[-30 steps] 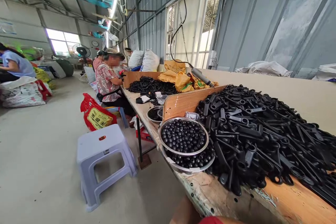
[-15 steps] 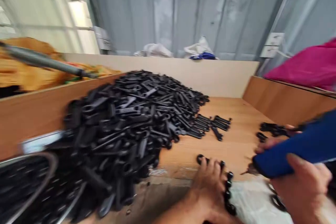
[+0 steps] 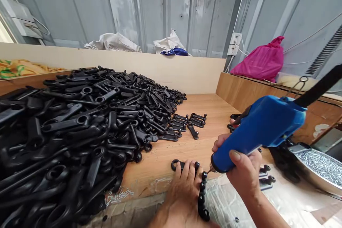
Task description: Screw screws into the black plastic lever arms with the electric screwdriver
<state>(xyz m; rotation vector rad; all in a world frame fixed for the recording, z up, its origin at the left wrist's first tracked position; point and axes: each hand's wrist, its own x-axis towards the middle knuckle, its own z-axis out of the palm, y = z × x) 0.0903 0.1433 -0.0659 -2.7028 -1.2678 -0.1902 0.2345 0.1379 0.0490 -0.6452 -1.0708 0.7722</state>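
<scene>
My right hand (image 3: 244,165) is wrapped round a blue power screwdriver (image 3: 256,131), which is tilted with its bit pointing down and left. The bit's tip is beside the top ball end of a row of black handle parts (image 3: 202,194). My left hand (image 3: 184,183) lies over black parts at the near edge of the wooden surface, its fingers bent down on them; one ring end (image 3: 175,164) sticks out at its left. Several black handles (image 3: 177,123) lie in short rows beyond the hands. What is under my left palm is hidden.
A big heap of black handles (image 3: 88,114) fills the left side. Loose screws (image 3: 120,196) lie near the front edge. At the right are a metal bowl of screws (image 3: 320,167), a spring (image 3: 326,50) and a pink bag (image 3: 260,58).
The view has turned to the right and steadied. The screwdriver in my right hand has come closer to my left hand, its bit now beside the row of ball ends.
</scene>
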